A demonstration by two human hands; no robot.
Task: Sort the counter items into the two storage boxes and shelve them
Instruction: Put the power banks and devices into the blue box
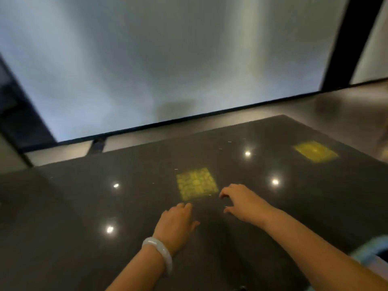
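Left hand [176,220] flat, fingers loose; right hand [241,201] open, fingers curved, both empty over dark counter [73,217]. No counter items or storage boxes visible, only yellow reflections [196,183]. Judgement: find items before reaching; frame blurred
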